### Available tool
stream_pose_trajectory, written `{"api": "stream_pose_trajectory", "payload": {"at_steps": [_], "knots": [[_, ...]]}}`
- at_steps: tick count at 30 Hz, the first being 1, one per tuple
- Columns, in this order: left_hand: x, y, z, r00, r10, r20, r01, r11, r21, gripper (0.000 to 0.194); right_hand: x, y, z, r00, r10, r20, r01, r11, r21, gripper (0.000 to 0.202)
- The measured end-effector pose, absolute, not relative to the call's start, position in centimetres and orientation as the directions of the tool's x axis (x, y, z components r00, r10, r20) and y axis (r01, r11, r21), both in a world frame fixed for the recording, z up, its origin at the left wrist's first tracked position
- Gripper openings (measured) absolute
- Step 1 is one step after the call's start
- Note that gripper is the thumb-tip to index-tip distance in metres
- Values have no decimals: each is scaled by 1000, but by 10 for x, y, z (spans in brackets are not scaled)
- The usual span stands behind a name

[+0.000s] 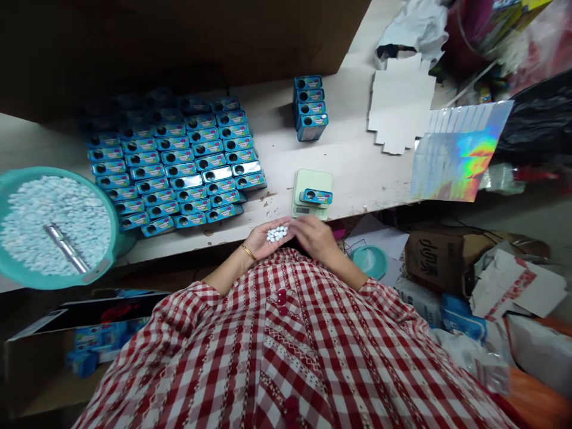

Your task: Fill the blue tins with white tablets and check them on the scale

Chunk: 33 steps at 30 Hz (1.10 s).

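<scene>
Palm up near the table's front edge, my left hand (267, 239) holds several small white candies (277, 233). Beside it, my right hand (314, 236) is blurred, its fingertips close to the candies; what it holds, if anything, cannot be made out. Just beyond my hands, a pale green scale (313, 179) carries one blue tin (316, 196). Rows of blue tins (179, 156) with dark openings stand to the left. A teal basin (117, 238) at the far left is full of pale candies (36, 208), with a metal tube (66, 247) lying on them.
A short column of blue tins (311, 127) stands behind the scale. A brown cardboard box (179, 36) borders the table's back. Flat white cardboard (400, 104) and a shiny holographic sheet (451, 155) lie at right. Below are a small teal bowl (370, 262) and bags.
</scene>
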<state>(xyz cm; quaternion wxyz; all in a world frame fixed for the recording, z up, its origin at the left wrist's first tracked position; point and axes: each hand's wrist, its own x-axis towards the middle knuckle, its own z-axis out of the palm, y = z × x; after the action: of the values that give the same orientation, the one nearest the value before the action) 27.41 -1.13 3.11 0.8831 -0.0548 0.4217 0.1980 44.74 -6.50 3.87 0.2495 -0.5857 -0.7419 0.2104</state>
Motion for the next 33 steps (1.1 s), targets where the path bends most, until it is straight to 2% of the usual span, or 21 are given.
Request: {"api": "stream_pose_trajectory", "payload": {"at_steps": [3,6,13,16,21,23,25,27,30,33], "knots": [[265,-25,23,566,272,-778,-368,928,57,39,419,-79,29,-362,932,-1,788,305,-536,24],[258,-30,20,589,245,-770,-344,938,36,37,409,-83,18,-419,906,-57,789,333,-516,25],[253,-30,21,621,216,-754,-299,954,28,39,408,-85,19,-446,892,74,744,415,-523,27],[252,-29,20,608,221,-762,-301,953,36,38,420,-77,28,-335,932,138,712,347,-611,23],[253,-24,24,615,209,-760,-290,957,29,30,459,-49,47,47,984,173,688,94,-719,16],[258,-21,25,591,209,-779,-296,955,31,26,465,-42,52,43,983,178,685,101,-722,15],[264,-16,26,580,212,-786,-308,951,29,25,463,-39,53,-79,985,156,707,166,-687,14],[270,-11,26,582,228,-781,-327,944,32,24,462,-41,49,-164,980,108,773,196,-603,25],[268,-5,26,573,259,-778,-359,932,46,20,478,-42,36,-32,998,50,907,50,-418,45],[252,-4,24,540,279,-794,-402,915,49,19,499,-31,20,7,1000,10,943,-3,-332,40]]}}
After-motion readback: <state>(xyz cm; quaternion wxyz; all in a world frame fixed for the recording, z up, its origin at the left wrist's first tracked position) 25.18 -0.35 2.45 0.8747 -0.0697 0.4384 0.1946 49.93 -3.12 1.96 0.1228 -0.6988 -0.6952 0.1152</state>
